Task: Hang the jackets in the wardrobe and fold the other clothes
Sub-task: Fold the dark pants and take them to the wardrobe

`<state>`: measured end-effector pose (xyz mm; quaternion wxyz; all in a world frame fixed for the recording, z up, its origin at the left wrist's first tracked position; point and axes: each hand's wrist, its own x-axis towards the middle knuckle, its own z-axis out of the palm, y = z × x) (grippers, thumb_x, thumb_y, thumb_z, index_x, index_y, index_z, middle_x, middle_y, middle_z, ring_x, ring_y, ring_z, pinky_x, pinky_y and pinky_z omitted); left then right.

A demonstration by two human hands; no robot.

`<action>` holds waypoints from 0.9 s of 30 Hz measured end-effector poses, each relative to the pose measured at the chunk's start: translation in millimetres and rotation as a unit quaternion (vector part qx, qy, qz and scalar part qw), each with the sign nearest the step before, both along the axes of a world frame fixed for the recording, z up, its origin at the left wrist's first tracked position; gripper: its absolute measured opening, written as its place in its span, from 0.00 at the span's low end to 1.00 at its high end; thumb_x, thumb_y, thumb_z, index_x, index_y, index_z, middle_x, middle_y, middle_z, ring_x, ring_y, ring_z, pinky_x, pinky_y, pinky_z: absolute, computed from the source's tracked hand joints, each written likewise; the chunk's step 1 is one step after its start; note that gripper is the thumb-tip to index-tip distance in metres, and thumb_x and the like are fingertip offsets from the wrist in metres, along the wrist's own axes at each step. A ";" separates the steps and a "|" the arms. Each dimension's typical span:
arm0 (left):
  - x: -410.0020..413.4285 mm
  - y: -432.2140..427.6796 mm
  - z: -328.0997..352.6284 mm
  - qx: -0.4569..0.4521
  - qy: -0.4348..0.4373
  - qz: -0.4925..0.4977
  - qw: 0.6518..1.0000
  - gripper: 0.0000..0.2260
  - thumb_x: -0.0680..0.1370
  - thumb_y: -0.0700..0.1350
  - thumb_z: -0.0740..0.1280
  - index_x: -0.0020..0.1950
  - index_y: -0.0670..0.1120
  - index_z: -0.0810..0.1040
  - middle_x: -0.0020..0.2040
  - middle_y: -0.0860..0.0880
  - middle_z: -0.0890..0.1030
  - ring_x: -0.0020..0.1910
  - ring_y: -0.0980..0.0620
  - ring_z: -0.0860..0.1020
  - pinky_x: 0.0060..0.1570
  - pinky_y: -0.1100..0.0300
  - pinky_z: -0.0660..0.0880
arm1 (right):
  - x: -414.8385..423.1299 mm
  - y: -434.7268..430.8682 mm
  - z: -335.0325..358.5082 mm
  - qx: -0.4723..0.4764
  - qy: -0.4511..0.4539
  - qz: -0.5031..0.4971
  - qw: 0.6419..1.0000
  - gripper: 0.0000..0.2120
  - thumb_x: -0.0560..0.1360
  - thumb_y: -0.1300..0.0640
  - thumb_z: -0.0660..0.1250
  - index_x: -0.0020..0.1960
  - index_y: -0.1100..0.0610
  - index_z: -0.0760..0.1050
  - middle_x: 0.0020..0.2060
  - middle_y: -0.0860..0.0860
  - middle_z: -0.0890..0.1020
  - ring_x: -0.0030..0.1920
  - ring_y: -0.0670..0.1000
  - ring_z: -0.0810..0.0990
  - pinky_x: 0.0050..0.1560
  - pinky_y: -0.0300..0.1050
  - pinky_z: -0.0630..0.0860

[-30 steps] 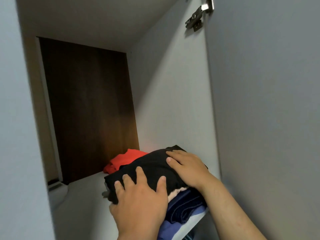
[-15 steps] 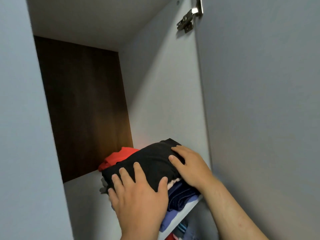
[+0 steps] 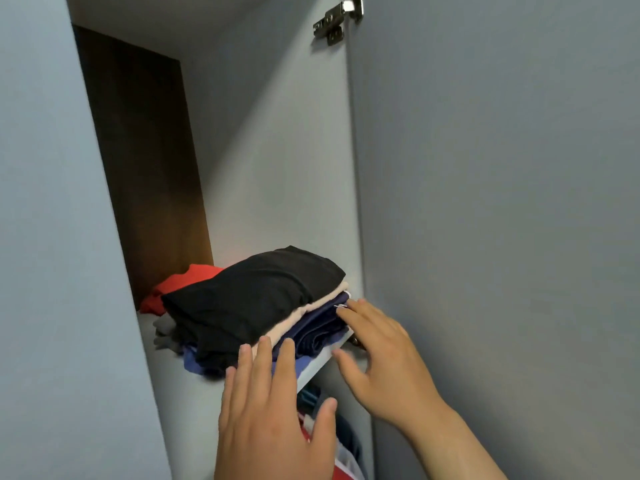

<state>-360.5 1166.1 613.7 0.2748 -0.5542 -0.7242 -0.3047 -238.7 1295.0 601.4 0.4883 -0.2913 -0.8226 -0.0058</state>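
1. Location: the stack of folded clothes lies on the upper shelf of the wardrobe, at the front right corner and close against the right inner wall.
2. Layers, top to bottom: a black garment, a thin pale beige garment, a navy garment and a blue garment. A grey garment protrudes at the left foot of the stack.
3. Behind the stack, a red garment lies crumpled against the dark brown back panel.
4. Left hand: released, fingers straight and together, grasping nothing. The fingertips reach the front face of the stack at shelf level; contact cannot be confirmed.
5. Right hand: released, fingers extended and spread, grasping nothing. The fingertips sit just beside the right end of the navy garment, and the thumb hangs below the shelf edge.
6. Markings: a small white tag shows at the edge of the navy garment, just beside the right fingertips. It is too small to read.
7. Below the shelf: hanging clothes, dark and red, partly hidden by the left hand.
8. Fittings: a metal hinge at the top joins the grey door to the side wall.
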 end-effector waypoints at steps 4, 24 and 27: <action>1.2 -15.8 -14.1 0.004 -0.058 -0.063 0.996 0.35 0.62 0.55 0.70 0.66 0.40 0.78 0.67 0.38 0.75 0.68 0.33 0.70 0.62 0.36 0.69 | 13.9 -25.7 -8.8 0.006 -0.025 -0.019 0.999 0.25 0.75 0.47 0.64 0.71 0.48 0.69 0.72 0.44 0.71 0.74 0.44 0.65 0.70 0.40 0.58; -3.3 -52.7 -140.4 0.048 -0.098 -0.181 0.977 0.24 0.74 0.60 0.58 0.63 0.46 0.72 0.58 0.38 0.82 0.61 0.36 0.77 0.63 0.52 0.71 | 33.7 -85.1 -113.1 -0.105 -0.133 -0.032 0.985 0.24 0.74 0.49 0.65 0.69 0.50 0.73 0.68 0.46 0.75 0.72 0.43 0.66 0.69 0.38 0.61; -4.6 -44.4 -159.3 0.009 -0.081 -0.140 0.987 0.24 0.78 0.62 0.52 0.62 0.46 0.70 0.58 0.38 0.82 0.56 0.35 0.81 0.53 0.40 0.78 | 35.5 -75.4 -134.8 -0.099 -0.177 -0.024 0.979 0.25 0.73 0.52 0.68 0.69 0.51 0.72 0.67 0.48 0.76 0.71 0.48 0.70 0.68 0.41 0.64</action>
